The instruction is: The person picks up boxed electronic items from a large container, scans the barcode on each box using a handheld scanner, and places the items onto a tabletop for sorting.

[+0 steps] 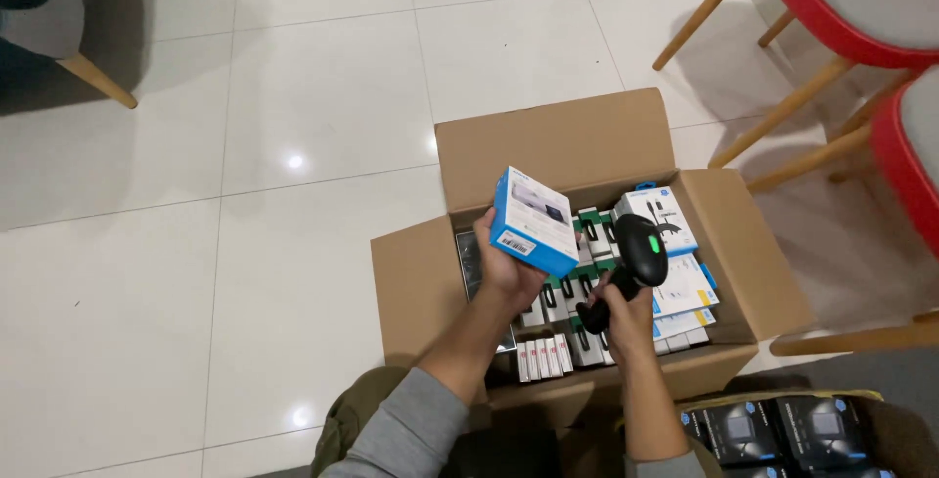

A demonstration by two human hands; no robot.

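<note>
In my left hand (509,268) I hold a small blue and white box (533,221) above the open cardboard carton (548,145) on the tiled floor (196,243). My fingers are closed around its lower back edge and the barcode side is turned toward me. My right hand (626,317) is wrapped around the grip of a black scanner (631,263); its head has a green light and points to the box. I think the box is light and stiff, with smooth printed card that can slip, so holding it by the edges seems best. The carton is full of other small packages (665,243), but my arms cover many of them. At the bottom right some dark boxes (773,434) are cut off by the frame.
</note>
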